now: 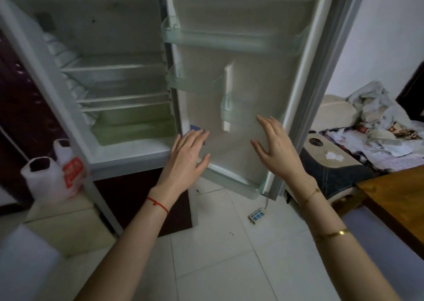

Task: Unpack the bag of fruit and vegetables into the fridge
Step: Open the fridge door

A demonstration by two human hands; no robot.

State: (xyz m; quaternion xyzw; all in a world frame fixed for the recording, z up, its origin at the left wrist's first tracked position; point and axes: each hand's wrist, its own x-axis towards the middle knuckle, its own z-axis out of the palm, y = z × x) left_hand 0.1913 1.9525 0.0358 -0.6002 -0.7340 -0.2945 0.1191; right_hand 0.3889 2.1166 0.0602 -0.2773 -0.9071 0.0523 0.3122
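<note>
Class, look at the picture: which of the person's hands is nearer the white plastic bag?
Left. The left hand is at the fridge's lower edge, toward the bag; the right hand is farther off, before the door.

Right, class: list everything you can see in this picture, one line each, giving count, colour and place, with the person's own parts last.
Fridge: one, white, door open, left of centre.
Fridge door: one, white, swung open, centre, clear door racks.
Shelves: several, white-edged, inside the fridge.
Plastic bags: two, white, one with red print, on a pale low surface left of the fridge.
Power strip: one, white and blue, on the floor tiles.
Wooden table: one, brown, right edge.
Left hand: one, open, before the door.
Right hand: one, open, before the door.
</note>
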